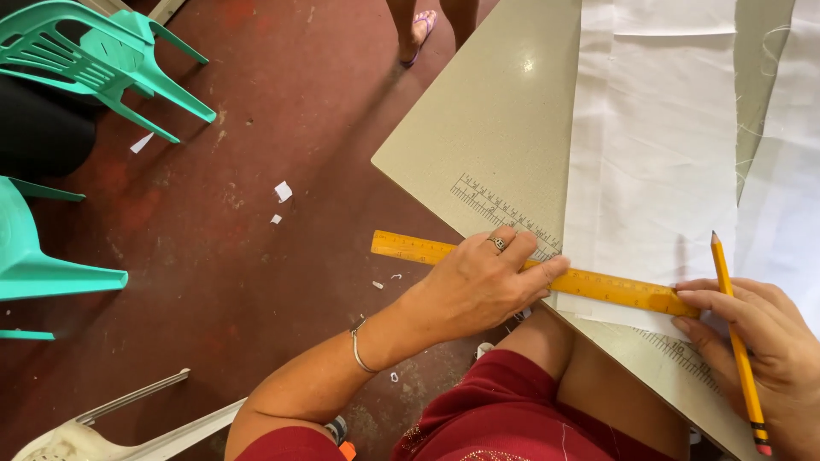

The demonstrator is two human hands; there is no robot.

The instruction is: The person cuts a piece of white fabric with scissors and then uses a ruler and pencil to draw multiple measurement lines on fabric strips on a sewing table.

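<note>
**At the worktop edge: ruler slip is the main risk**

On the near edge of the worktop (478,128) the ruler (598,286) lies across the bottom hem of the white cloth (653,154), with its left end hanging out over the floor (256,256). From my feed:

- Left hand (478,286): palm down on the ruler's left half, fingers spread flat and pressing, not wrapped round anything.
- Right hand (752,329): fingers closed round a yellow pencil (735,333), tip up and clear of the cloth; fingertips touch the ruler's right end.

What I judge could go wrong:

1. Ruler pivots. Pressure sits on one half and part of it has no support below. A sideways push from the pencil could swing the free end and skew any line.
2. Cloth creeps. It lies loose and shows fold creases. Dragging a point over it could bunch the weave under the ruler's edge.
3. Cloth edge sits very near the worktop's edge, so a tug could pull the hem off.
4. A second cloth (786,171) lies just to the right; a stray thread near it could snag the pencil.

Another person's feet (418,30) stand beside the worktop's far side. A bump there would shift everything.
</note>
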